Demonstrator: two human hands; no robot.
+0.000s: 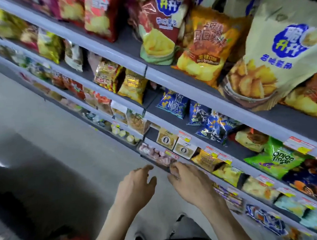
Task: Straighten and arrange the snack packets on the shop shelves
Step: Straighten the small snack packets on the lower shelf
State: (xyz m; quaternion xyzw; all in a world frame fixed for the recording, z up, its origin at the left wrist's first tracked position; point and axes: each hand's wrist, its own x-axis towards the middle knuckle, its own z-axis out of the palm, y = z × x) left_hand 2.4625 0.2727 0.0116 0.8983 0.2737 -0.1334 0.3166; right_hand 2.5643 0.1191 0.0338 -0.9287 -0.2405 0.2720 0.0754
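Both hands empty, fingers spread: left hand just off shelf lip, right hand at grey metal shelf edge. Clear pink-filled sweet packet sits at that edge, overhanging slightly. Risk: careless nudge tips packet to floor, or snags red-yellow price tag.

We see bright, even light on the shelves. The floor is dimmer, with one small white shine. Everything looks a bit blurry, most at the bent edges.
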